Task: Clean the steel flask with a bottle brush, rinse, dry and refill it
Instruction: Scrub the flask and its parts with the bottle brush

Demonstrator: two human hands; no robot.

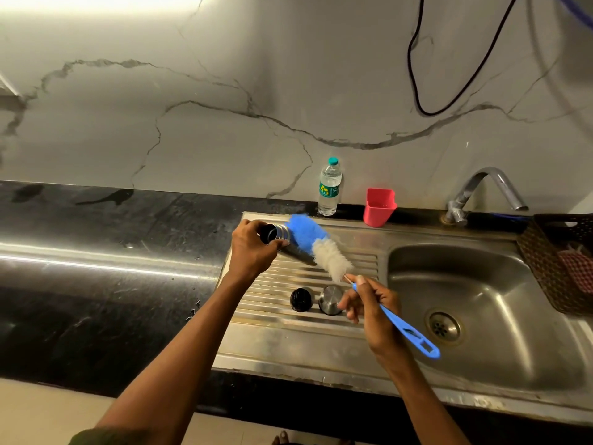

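I see a white marble-veined wall (224, 133) behind a black stone counter (96, 252), with a black cable (449, 75) looping down the wall at upper right. Set into the counter is a steel sink unit, its ribbed drainboard (288, 329) to the left of the basin (465, 303), and a tap (481, 191) at the back. A dark woven basket (552, 261) sits at the right edge, a red cup (378, 207) and a clear water bottle (329, 187) stand against the wall. My left hand (250, 252) grips the steel flask (276, 236) over the drainboard's far left corner; it lies nearly horizontal, its open dark mouth pointing left towards me, its body running right and away behind the bristles. My right hand (369, 309) pinches the bottle brush (321, 248) by its blue handle, the brush slanting from lower right up to upper left, blue tip against the flask's side. A black cap (300, 299) and a steel lid (330, 299) rest side by side on the ribs.
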